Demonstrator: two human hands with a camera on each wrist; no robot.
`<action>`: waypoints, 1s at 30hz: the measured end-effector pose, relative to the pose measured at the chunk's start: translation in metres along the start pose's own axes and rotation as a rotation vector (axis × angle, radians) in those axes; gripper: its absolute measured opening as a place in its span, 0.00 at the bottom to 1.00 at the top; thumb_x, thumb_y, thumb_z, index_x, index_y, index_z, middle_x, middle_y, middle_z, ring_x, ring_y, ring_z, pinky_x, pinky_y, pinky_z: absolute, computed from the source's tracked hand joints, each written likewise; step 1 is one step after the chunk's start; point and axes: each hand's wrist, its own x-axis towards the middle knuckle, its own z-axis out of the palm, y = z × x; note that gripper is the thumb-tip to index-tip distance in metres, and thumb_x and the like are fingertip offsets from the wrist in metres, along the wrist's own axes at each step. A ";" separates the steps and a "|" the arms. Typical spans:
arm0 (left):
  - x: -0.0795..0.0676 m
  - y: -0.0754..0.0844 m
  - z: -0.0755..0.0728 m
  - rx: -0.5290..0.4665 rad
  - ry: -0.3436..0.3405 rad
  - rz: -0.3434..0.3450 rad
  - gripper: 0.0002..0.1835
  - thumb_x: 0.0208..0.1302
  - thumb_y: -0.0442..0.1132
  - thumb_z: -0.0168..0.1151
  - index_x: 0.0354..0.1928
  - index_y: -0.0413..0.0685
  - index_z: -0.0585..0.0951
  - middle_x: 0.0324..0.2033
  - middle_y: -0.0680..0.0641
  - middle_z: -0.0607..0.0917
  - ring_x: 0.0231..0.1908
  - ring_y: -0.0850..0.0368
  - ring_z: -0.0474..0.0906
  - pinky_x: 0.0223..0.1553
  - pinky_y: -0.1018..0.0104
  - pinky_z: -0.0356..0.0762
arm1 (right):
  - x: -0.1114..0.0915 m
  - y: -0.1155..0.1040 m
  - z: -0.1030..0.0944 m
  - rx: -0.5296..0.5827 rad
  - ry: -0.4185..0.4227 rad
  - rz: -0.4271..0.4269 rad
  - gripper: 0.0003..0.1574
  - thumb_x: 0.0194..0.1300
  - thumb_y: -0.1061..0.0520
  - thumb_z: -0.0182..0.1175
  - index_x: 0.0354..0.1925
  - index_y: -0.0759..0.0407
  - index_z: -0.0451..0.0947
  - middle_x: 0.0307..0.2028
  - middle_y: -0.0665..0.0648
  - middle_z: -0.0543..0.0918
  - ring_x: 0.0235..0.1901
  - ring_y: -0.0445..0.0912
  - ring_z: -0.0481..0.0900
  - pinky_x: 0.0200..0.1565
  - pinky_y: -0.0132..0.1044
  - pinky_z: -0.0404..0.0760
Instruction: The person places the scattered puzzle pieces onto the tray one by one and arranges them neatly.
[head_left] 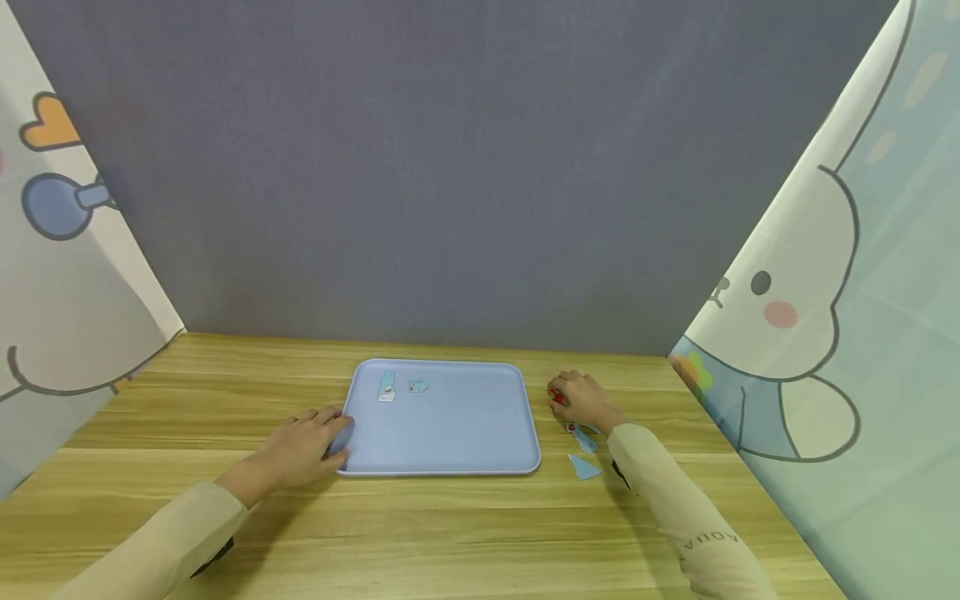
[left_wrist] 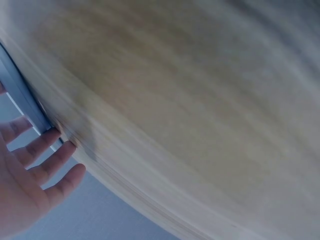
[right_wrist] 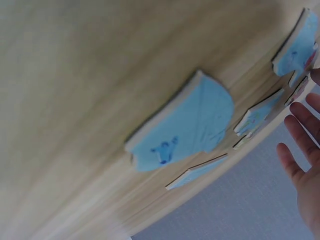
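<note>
A light blue tray (head_left: 457, 433) lies on the wooden table, two jigsaw-like flat pieces in its far left part: a long piece (head_left: 387, 385) and a smaller piece (head_left: 418, 387). My left hand (head_left: 303, 446) rests at the tray's left rim, fingers loosely spread; the left wrist view shows its fingertips (left_wrist: 70, 146) by the edge. To the right of the tray, my right hand (head_left: 585, 398) reaches down over a red-patterned piece (head_left: 557, 396), which shows at its fingertips. Its outer fingers are extended in the right wrist view, near several light blue pieces (right_wrist: 187, 122).
Closer to me than the right hand lie a pale blue piece with a red mark (head_left: 583, 439) and a plain blue triangular piece (head_left: 584, 467). A grey panel (head_left: 420, 183) stands behind the wooden table (head_left: 420, 542), with cartoon-printed sheets (head_left: 795, 333) at both sides.
</note>
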 end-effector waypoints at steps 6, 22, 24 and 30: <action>0.001 -0.001 0.001 0.001 0.003 0.007 0.25 0.56 0.50 0.61 0.52 0.42 0.75 0.52 0.38 0.76 0.49 0.37 0.74 0.40 0.37 0.73 | -0.001 -0.001 0.000 0.013 0.003 0.012 0.18 0.57 0.53 0.60 0.46 0.59 0.78 0.44 0.57 0.80 0.44 0.52 0.76 0.46 0.53 0.75; 0.002 -0.003 0.003 0.005 -0.003 0.003 0.25 0.56 0.50 0.60 0.53 0.43 0.75 0.52 0.38 0.75 0.50 0.37 0.73 0.42 0.37 0.72 | -0.002 -0.002 0.000 0.055 -0.008 0.035 0.15 0.57 0.56 0.60 0.44 0.59 0.78 0.42 0.56 0.80 0.42 0.51 0.75 0.45 0.53 0.75; 0.002 -0.003 0.003 0.005 -0.005 0.002 0.25 0.56 0.50 0.60 0.53 0.43 0.75 0.52 0.38 0.75 0.50 0.37 0.73 0.42 0.37 0.72 | -0.002 -0.002 0.000 0.062 -0.005 0.034 0.16 0.56 0.57 0.61 0.44 0.59 0.78 0.41 0.56 0.80 0.41 0.51 0.75 0.44 0.52 0.76; 0.002 -0.002 0.003 0.006 -0.011 -0.009 0.25 0.57 0.50 0.60 0.53 0.43 0.75 0.53 0.38 0.75 0.51 0.37 0.73 0.43 0.37 0.72 | 0.001 -0.003 0.001 0.072 0.000 0.031 0.15 0.55 0.58 0.61 0.43 0.59 0.78 0.40 0.55 0.80 0.40 0.51 0.76 0.41 0.49 0.77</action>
